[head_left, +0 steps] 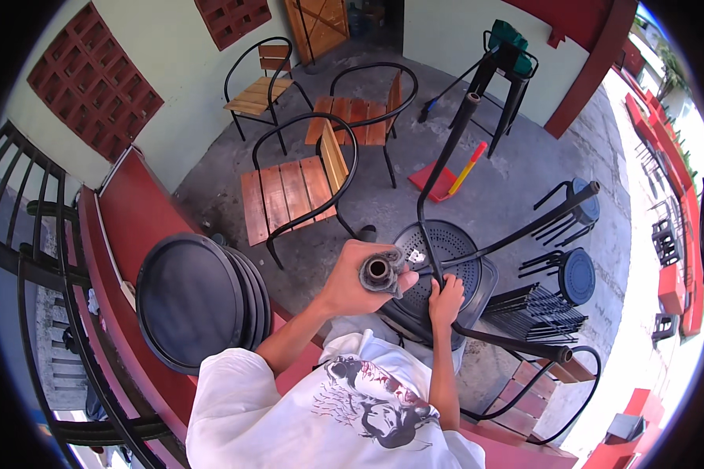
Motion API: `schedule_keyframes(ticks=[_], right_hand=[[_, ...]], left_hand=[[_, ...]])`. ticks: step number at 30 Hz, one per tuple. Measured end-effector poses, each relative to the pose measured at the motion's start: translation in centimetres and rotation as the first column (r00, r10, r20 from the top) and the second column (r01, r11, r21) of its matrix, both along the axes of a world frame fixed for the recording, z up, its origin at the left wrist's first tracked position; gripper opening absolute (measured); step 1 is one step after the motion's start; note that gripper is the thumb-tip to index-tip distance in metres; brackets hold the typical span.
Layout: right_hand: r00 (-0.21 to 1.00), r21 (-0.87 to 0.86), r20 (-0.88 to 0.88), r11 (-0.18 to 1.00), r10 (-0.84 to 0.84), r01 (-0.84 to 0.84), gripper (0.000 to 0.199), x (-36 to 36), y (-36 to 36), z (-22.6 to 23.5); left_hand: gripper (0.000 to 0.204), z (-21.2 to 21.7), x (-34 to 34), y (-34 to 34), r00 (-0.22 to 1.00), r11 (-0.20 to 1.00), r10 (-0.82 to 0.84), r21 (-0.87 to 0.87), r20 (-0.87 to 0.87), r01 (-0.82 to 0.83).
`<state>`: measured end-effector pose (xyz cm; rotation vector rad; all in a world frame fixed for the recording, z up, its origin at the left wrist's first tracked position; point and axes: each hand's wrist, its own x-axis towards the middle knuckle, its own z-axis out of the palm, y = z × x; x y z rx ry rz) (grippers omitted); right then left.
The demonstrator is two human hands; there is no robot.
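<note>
An upturned black metal table frame with a round perforated plate (454,238) stands in front of me, its tubular legs pointing up and outward. My left hand (350,280) grips the open end of one leg (378,271) together with a grey cloth (397,262) wrapped around it. My right hand (446,299) is closed around a thin black leg (429,234) where it meets the plate. Other legs reach up to the far side (472,100), to the right (591,188) and down to the lower right (562,355).
Several round black table tops (192,301) lean on a red low wall (137,211) at my left. Wooden-slat chairs with black frames (289,191) stand ahead. Black stools (559,285) are stacked at the right. A red dustpan (434,178) lies near a tall black stool (504,74).
</note>
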<state>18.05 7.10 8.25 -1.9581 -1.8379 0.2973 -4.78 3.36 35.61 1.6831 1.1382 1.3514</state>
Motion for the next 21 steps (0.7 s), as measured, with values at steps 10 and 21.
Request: schedule_keyframes(ticks=[10, 21], right_hand=[[0.999, 0.009, -0.033, 1.000, 0.009, -0.008, 0.030, -0.1, -0.4, 0.1], [1.000, 0.009, 0.008, 1.000, -0.009, 0.009, 0.030, -0.2, -0.2, 0.1]], left_hand=[[0.029, 1.8, -2.4, 5.9, 0.332, 0.333, -0.904, -0.044, 0.269, 0.942], [0.024, 2.5, -1.7, 2.2, 0.817, 0.822, -0.565, -0.006, 0.115, 0.570]])
